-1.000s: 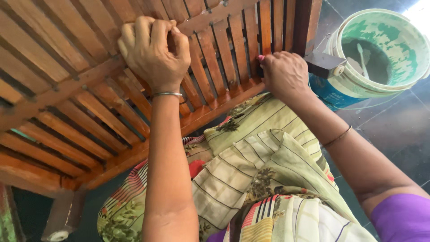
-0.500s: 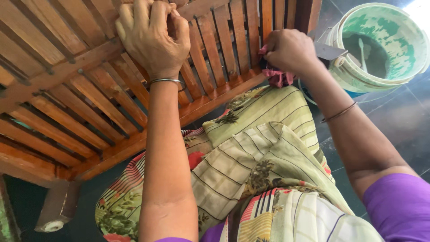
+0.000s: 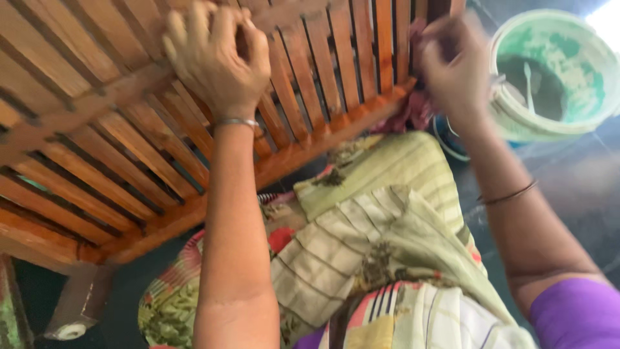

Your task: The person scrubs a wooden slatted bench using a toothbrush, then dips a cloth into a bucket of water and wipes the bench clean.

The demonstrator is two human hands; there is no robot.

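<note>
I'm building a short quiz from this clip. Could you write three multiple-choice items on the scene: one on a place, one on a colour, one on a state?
1. Where is the bucket?
A. upper right, past the slatted wooden frame
B. lower left
C. on the person's lap

2. What colour coats the bucket's inside?
A. red
B. green
C. yellow

3. How is the left hand placed?
A. hanging free in the air
B. fingers curled over the slats
C. dipped inside the bucket

Answers: 1 A, it sits at the frame's far right end; 2 B, green smears line its wall; 3 B, its fingers bend over the slats, while the right hand is blurred at a reddish cloth.
</note>
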